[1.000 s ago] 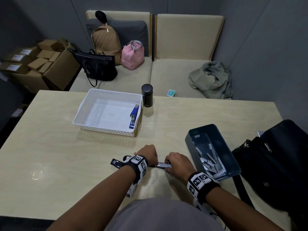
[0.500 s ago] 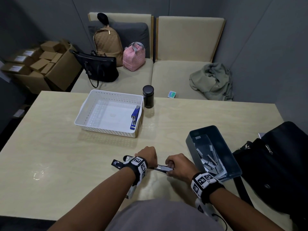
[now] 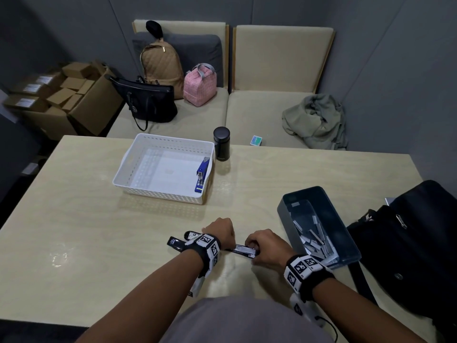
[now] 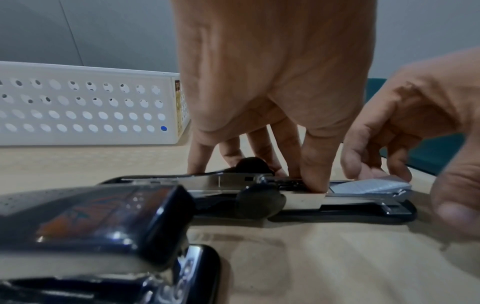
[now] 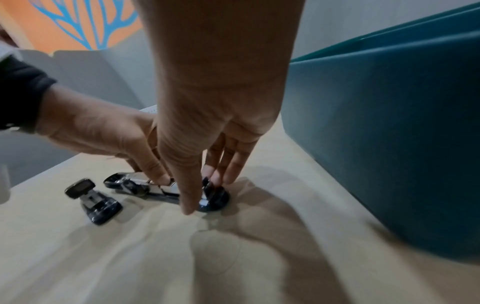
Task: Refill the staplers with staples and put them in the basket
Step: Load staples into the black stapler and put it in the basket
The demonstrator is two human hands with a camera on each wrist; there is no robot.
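Note:
A black stapler (image 3: 243, 250) lies swung open flat on the table near the front edge. My left hand (image 3: 218, 231) holds its metal magazine (image 4: 303, 197) down, thumb on the near side and fingers on the far side. My right hand (image 3: 263, 245) pinches a grey staple strip (image 4: 371, 186) and sets it on the front end of the magazine. A second black stapler (image 3: 176, 243) lies shut just left of my left wrist. The white perforated basket (image 3: 128, 167) stands further back and holds a blue stapler (image 3: 201, 175).
A dark blue box (image 3: 284, 214) with several staple strips stands right of my right hand. A black flask (image 3: 221, 144) stands beside the basket's far right corner. A black bag (image 3: 415, 246) takes up the table's right edge. Sofa with bags lies beyond.
Both hands stay at the open stapler and nothing else on the table has moved. Only the head view has shifted slightly.

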